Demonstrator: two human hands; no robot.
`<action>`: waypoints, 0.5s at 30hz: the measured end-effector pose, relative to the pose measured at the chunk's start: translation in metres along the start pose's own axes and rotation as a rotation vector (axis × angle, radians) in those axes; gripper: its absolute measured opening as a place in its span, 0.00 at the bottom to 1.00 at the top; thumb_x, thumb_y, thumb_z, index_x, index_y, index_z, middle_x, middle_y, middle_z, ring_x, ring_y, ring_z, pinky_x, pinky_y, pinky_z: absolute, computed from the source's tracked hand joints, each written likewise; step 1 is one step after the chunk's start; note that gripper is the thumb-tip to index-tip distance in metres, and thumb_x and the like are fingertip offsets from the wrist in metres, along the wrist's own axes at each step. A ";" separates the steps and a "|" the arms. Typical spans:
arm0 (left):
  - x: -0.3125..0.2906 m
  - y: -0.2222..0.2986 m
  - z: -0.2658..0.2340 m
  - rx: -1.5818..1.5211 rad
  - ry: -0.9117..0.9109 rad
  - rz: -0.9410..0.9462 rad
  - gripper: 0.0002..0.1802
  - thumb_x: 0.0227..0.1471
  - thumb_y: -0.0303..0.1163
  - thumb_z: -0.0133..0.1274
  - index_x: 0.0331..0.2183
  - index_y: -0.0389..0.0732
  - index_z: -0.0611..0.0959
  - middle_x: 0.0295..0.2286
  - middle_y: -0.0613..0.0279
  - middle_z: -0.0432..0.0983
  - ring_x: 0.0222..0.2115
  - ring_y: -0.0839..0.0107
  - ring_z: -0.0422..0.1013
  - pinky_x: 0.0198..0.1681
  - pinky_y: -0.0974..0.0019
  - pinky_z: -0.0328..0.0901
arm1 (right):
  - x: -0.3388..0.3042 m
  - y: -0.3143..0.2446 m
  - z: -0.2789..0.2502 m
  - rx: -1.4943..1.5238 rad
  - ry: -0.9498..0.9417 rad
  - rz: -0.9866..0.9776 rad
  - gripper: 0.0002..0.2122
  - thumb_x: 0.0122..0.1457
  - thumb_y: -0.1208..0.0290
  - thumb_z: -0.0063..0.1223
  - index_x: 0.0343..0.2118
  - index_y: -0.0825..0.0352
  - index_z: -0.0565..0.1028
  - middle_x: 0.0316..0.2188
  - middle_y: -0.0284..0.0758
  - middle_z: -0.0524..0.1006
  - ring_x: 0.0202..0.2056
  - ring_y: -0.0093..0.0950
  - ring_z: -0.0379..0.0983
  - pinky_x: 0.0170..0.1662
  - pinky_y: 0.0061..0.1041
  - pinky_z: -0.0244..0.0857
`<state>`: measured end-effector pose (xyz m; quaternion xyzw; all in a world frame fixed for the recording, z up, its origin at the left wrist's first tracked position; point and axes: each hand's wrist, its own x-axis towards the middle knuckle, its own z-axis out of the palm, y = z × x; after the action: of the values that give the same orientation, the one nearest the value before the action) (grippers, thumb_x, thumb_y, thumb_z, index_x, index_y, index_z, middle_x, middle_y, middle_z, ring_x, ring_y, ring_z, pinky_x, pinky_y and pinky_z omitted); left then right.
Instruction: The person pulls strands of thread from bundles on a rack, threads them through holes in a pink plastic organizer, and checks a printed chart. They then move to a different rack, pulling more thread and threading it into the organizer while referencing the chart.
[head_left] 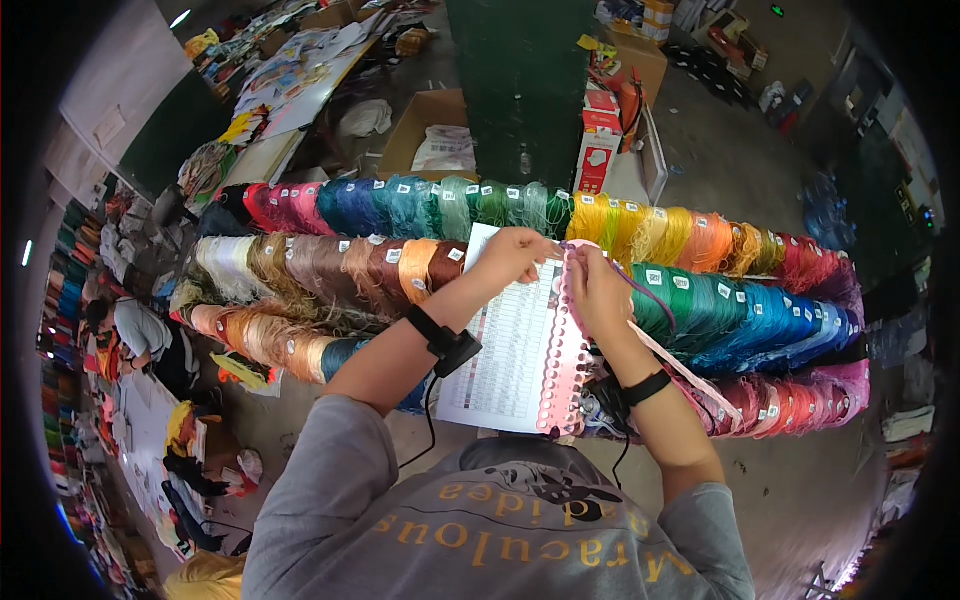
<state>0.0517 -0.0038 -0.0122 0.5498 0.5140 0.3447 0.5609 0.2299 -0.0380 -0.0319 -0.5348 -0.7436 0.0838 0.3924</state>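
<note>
A pink thread card [562, 385] with a row of round holes along its edges lies over a printed chart [490, 375] in front of my chest. My right hand [597, 292] is wrapped round the card's upper part. At the card's top end, my left hand [515, 262] pinches a purple thread [655, 292], which trails off behind my right hand. The exact grip at my left fingertips is small and partly hidden. Pale pink thread [690, 378] hangs from the card's right side, beside my right wrist.
Long rows of labelled thread skeins [370, 265] in many colours span the rack before me. Beyond it stand a dark green pillar [515, 90], an open cardboard box [425, 125] and a red-and-white carton [598, 150]. Another person [145, 330] is at the far left.
</note>
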 end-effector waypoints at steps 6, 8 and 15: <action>-0.023 0.041 -0.039 -0.878 -0.420 -0.005 0.14 0.59 0.31 0.42 0.46 0.36 0.72 0.31 0.67 0.72 0.17 0.86 0.57 0.17 0.83 0.54 | -0.003 0.001 0.003 -0.142 -0.010 -0.038 0.06 0.58 0.68 0.46 0.36 0.64 0.69 0.27 0.39 0.76 0.27 0.39 0.74 0.29 0.37 0.66; -0.028 0.042 -0.033 -0.753 -0.408 0.105 0.17 0.58 0.31 0.44 0.49 0.37 0.71 0.29 0.67 0.73 0.18 0.87 0.60 0.16 0.84 0.53 | -0.004 0.000 0.006 -0.099 0.102 -0.136 0.05 0.58 0.71 0.47 0.35 0.63 0.69 0.28 0.39 0.75 0.27 0.39 0.74 0.27 0.36 0.65; -0.019 0.003 0.032 0.198 -0.288 -0.029 0.11 0.55 0.34 0.47 0.39 0.41 0.76 0.22 0.61 0.74 0.19 0.72 0.71 0.21 0.68 0.65 | -0.017 0.003 0.005 0.007 0.195 -0.166 0.06 0.58 0.73 0.47 0.38 0.65 0.69 0.28 0.39 0.73 0.28 0.39 0.73 0.30 0.36 0.65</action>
<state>0.0782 -0.0292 -0.0095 0.6386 0.4677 0.2020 0.5767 0.2304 -0.0494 -0.0454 -0.4759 -0.7432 0.0012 0.4703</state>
